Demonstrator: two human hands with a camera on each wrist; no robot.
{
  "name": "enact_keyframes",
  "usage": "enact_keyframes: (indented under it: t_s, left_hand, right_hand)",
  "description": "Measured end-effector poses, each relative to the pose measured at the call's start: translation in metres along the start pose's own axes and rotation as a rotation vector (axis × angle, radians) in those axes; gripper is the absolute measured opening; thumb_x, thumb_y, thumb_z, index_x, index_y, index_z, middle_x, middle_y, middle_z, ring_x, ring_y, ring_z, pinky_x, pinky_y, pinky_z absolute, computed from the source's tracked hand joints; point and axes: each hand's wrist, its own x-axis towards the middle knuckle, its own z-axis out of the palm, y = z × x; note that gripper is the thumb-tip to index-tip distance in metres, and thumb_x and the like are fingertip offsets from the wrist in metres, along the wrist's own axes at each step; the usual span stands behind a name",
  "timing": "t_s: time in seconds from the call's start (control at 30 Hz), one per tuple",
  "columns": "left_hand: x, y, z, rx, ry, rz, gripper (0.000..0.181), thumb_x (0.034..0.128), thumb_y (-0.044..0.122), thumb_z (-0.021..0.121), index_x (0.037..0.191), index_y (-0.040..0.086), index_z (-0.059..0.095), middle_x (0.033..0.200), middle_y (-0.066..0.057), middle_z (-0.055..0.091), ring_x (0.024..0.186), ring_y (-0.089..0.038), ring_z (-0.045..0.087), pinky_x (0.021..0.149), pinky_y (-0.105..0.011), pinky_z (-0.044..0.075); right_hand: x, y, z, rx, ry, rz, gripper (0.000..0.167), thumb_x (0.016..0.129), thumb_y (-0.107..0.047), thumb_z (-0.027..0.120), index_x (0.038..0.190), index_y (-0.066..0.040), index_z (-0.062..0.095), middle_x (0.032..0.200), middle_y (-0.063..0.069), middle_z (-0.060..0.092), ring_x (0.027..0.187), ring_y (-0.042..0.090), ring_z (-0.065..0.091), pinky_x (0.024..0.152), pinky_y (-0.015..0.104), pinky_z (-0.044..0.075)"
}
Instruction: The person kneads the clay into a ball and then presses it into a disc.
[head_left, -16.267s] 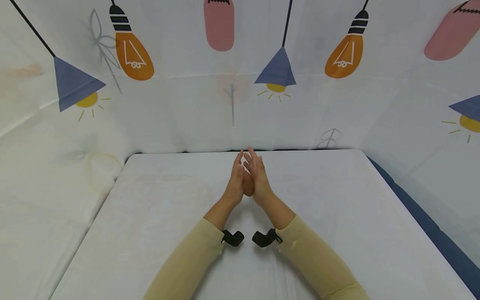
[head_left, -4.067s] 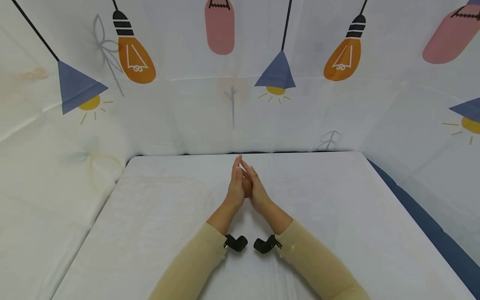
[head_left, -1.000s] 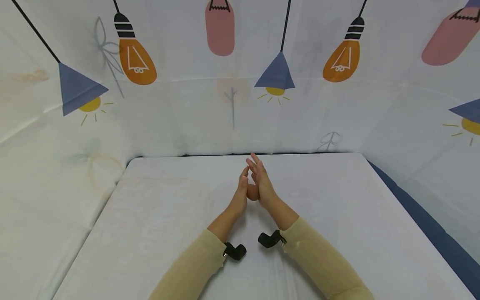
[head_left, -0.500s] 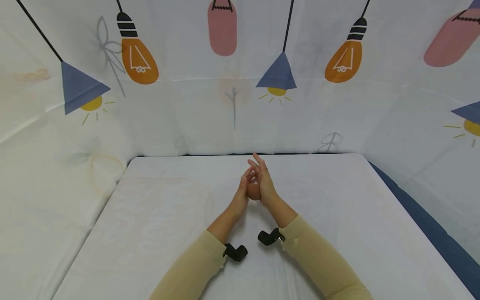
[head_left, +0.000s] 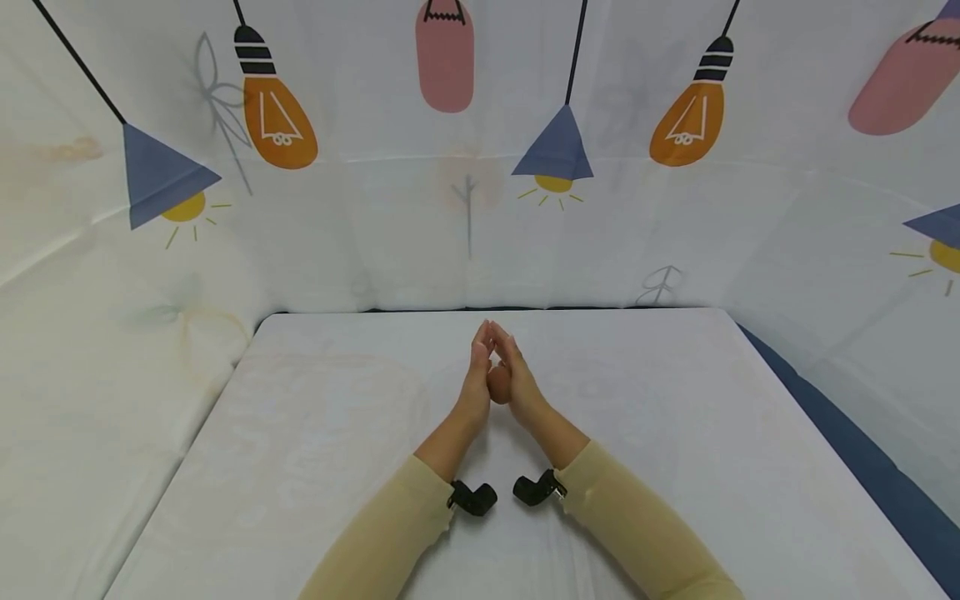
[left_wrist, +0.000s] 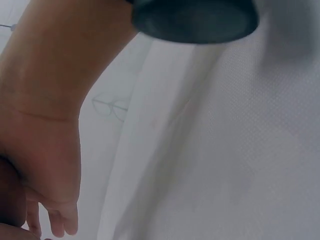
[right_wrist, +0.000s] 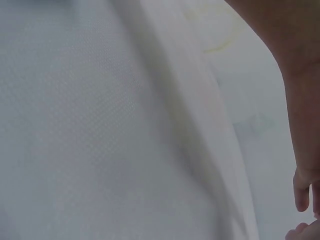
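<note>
A rounded reddish-brown lump point(head_left: 499, 385) sits between the two palms in the head view. The left hand point(head_left: 474, 390) presses it from the left with fingers straight, and the right hand point(head_left: 523, 387) presses from the right, also with straight fingers. Their fingertips meet or nearly meet above the lump. In the left wrist view the lump point(left_wrist: 11, 195) shows partly at the left edge, against the palm of the left hand point(left_wrist: 45, 155). The right wrist view shows the right hand point(right_wrist: 306, 135) at its right edge; the lump cannot be made out there.
Both hands are over a white-covered table point(head_left: 315, 417). Behind it hangs a white cloth point(head_left: 390, 225) printed with lamps and bulbs. A small black device is strapped at each wrist, and dark blue fabric point(head_left: 825, 408) shows beyond the table's right edge.
Since half a second ago, the right hand has come back toward the person and the left hand has slid forward, so their fingertips are now level. The lump has shifted slightly left between the palms.
</note>
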Motion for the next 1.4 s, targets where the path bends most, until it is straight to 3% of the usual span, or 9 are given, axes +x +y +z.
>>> enact_keyframes:
  t_s: [0.1,0.2,0.4,0.57,0.73,0.93,1.13,1.27,1.4]
  left_hand:
    - [0.002,0.002,-0.001,0.024,0.030,-0.005,0.068,0.1052,0.058,0.010,0.162,0.021,0.007,0.167,-0.007,0.012,0.152,-0.025,0.010,0.118,-0.061,0.005]
    - [0.005,0.000,-0.002,0.044,0.065,-0.008,0.079,0.1004,0.070,0.016,0.162,0.021,0.008,0.167,-0.009,0.012,0.152,-0.027,0.010,0.117,-0.062,0.006]
    - [0.009,-0.006,-0.007,0.065,0.094,-0.021,0.089,0.0939,0.080,0.019,0.162,0.022,0.009,0.167,-0.008,0.011,0.152,-0.029,0.013,0.117,-0.063,0.008]
    - [0.008,-0.010,-0.010,0.111,0.101,-0.039,0.091,0.0940,0.080,0.017,0.161,0.019,0.010,0.167,-0.009,0.011,0.152,-0.031,0.011,0.116,-0.065,0.009]
    - [0.006,-0.013,-0.011,0.187,0.058,-0.008,0.098,0.0904,0.084,0.014,0.161,0.016,0.010,0.166,-0.013,0.011,0.152,-0.032,0.011,0.116,-0.063,0.012]
    - [0.005,-0.016,-0.009,0.269,0.011,0.044,0.107,0.0887,0.085,0.012,0.160,0.005,0.012,0.164,-0.019,0.015,0.150,-0.035,0.014,0.117,-0.061,0.015]
    - [0.003,-0.016,-0.006,0.313,-0.055,0.020,0.107,0.0880,0.086,0.009,0.160,0.006,0.012,0.164,-0.020,0.015,0.150,-0.036,0.017,0.115,-0.063,0.018]
    - [-0.001,-0.014,-0.006,0.320,-0.107,-0.016,0.095,0.0938,0.079,0.008,0.161,0.012,0.009,0.165,-0.017,0.012,0.150,-0.036,0.015,0.115,-0.064,0.017]
    - [-0.004,-0.013,-0.007,0.304,-0.154,-0.058,0.078,0.1018,0.066,0.006,0.162,0.016,0.007,0.166,-0.015,0.010,0.151,-0.037,0.014,0.115,-0.064,0.015]
  right_hand:
    - [-0.003,0.000,0.004,-0.052,-0.027,-0.004,0.061,0.108,-0.047,0.018,0.160,-0.014,0.026,0.165,0.007,0.021,0.152,0.031,0.011,0.120,0.055,0.007]
    - [-0.006,-0.002,0.007,-0.081,-0.042,-0.015,0.062,0.108,-0.048,0.019,0.159,-0.014,0.027,0.165,0.007,0.024,0.151,0.030,0.016,0.119,0.056,0.007]
    - [-0.012,-0.009,0.011,-0.027,-0.079,-0.055,0.062,0.109,-0.044,0.015,0.159,-0.010,0.025,0.163,0.014,0.026,0.151,0.029,0.019,0.120,0.054,0.009]
    - [-0.015,-0.020,0.011,0.028,-0.085,-0.097,0.072,0.106,-0.056,0.019,0.159,-0.007,0.023,0.162,0.020,0.025,0.151,0.032,0.016,0.120,0.056,0.007]
    - [-0.014,-0.026,0.009,0.031,-0.080,-0.119,0.081,0.103,-0.064,0.022,0.159,-0.006,0.021,0.161,0.019,0.028,0.151,0.031,0.018,0.120,0.055,0.007]
    - [-0.013,-0.031,0.004,0.025,-0.045,-0.163,0.072,0.106,-0.056,0.019,0.159,-0.007,0.023,0.160,0.018,0.031,0.150,0.029,0.023,0.120,0.053,0.011]
    - [-0.008,-0.037,0.001,0.036,0.002,-0.198,0.068,0.106,-0.053,0.019,0.159,-0.010,0.025,0.159,0.016,0.033,0.149,0.026,0.024,0.120,0.051,0.011]
    - [-0.001,-0.038,-0.002,0.013,0.040,-0.209,0.063,0.108,-0.047,0.018,0.158,-0.010,0.026,0.159,0.014,0.034,0.149,0.023,0.023,0.121,0.047,0.010]
    - [0.006,-0.037,-0.003,-0.013,0.075,-0.222,0.061,0.110,-0.041,0.019,0.155,-0.003,0.031,0.158,0.016,0.035,0.149,0.024,0.025,0.121,0.046,0.010]
